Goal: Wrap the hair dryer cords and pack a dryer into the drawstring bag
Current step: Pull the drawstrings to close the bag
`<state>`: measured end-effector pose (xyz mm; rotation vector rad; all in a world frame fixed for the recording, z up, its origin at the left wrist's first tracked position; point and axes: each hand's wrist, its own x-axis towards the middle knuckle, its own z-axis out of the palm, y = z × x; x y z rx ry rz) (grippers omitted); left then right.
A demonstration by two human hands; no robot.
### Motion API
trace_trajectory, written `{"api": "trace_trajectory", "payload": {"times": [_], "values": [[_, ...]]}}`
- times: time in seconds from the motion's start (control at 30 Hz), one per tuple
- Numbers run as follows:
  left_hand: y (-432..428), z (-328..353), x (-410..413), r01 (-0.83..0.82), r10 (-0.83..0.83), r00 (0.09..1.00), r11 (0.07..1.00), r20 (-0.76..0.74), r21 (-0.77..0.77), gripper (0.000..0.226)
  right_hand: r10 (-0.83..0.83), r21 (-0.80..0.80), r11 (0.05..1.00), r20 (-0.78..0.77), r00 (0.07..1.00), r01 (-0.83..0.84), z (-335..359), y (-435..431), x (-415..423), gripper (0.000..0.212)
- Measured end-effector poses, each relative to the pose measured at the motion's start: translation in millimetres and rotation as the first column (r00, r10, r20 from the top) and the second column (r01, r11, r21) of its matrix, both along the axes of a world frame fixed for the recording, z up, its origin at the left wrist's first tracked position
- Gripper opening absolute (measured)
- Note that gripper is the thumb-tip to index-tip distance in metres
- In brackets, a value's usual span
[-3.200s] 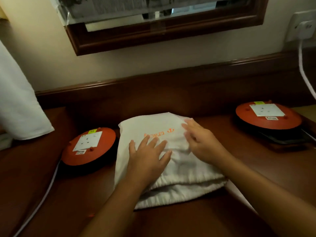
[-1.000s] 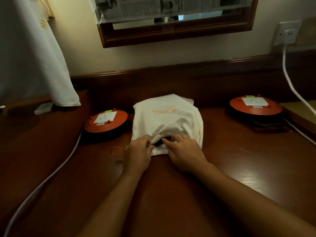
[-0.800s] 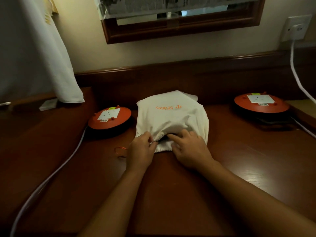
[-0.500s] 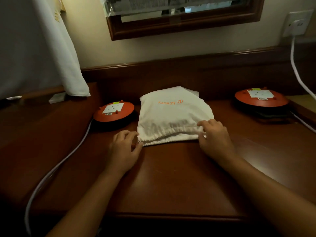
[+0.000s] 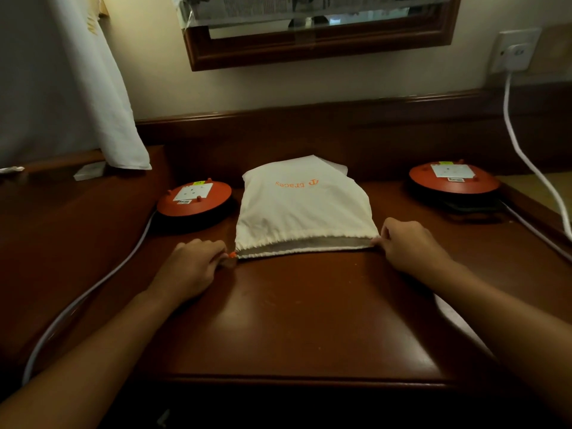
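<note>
Now spread apart from the middle: left hand and right hand pinching opposite corners of the drawstring bag; mouth flattened wide, seemingly packed.

head view, looking down forward

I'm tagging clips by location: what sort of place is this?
Probably a hotel room: a dark wooden desk against the wall, a framed mirror above it, and a branded white drawstring bag lying on it.
</note>
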<state>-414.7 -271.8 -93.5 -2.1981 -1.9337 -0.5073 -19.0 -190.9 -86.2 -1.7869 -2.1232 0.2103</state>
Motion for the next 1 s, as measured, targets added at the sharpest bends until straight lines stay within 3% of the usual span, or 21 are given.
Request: {"api": "trace_trajectory", "payload": {"times": [0.13, 0.2, 0.3, 0.37, 0.43, 0.5, 0.63, 0.73, 0.83, 1.0], "values": [[-6.3, 16.9, -7.4, 0.057, -0.057, 0.998, 0.998, 0.002, 0.021, 0.023, 0.173, 0.165, 0.973, -0.049, 0.984, -0.163, 6.7, -0.5, 20.0, 0.02], [-11.4, 23.4, -34.1, -0.115, 0.12, 0.991, 0.99, -0.059, 0.081, 0.031, 0.087, 0.263, 0.962, -0.056, 0.995, -0.07, 5.5, 7.8, 50.6, 0.019], [-29.8, 25.1, -71.7, -0.402, 0.4, 0.909, 0.915, -0.116, 0.004, 0.033, -0.18, 0.154, 0.971, -0.021, 0.983, 0.181, -1.8, 14.1, 91.1, 0.024], [-26.2, 19.8, -59.9, -0.431, 0.415, 0.896, 0.899, -0.16, -0.08, 0.023, -0.183, 0.128, 0.976, 0.041, 0.982, 0.177, -7.7, 12.9, 82.6, 0.023], [-13.7, 13.0, -41.9, -0.436, 0.413, 0.892, 0.892, -0.184, -0.116, 0.037, -0.07, 0.246, 0.968, 0.09, 0.993, 0.046, -8.1, 9.3, 54.4, 0.017], [-3.4, 13.6, -24.4, -0.374, 0.365, 0.925, 0.923, -0.107, -0.084, 0.058, -0.011, 0.378, 0.925, 0.157, 0.987, -0.05, -1.8, 3.1, 25.0, 0.031], [6.9, 12.2, 39.0, -0.069, 0.032, 0.978, 0.982, 0.206, 0.177, 0.057, 0.13, 0.519, 0.824, 0.217, 0.967, -0.228, 13.1, -3.7, -23.6, 0.03], [28.8, 8.0, 91.6, 0.093, -0.136, 0.959, 0.98, 0.25, 0.177, 0.054, 0.298, 0.374, 0.839, 0.293, 0.908, -0.396, 9.7, 7.2, -52.6, 0.042], [54.6, 1.6, 109.7, 0.177, -0.191, 0.96, 0.981, 0.205, 0.083, 0.065, 0.347, 0.259, 0.866, 0.307, 0.886, -0.429, 6.7, 24.2, -66.9, 0.056], [71.6, -11.5, 110.2, 0.207, -0.258, 0.936, 0.953, 0.24, 0.22, 0.028, 0.348, 0.313, 0.856, 0.237, 0.907, -0.41, -15.1, 41.1, -74.8, 0.034]]}}
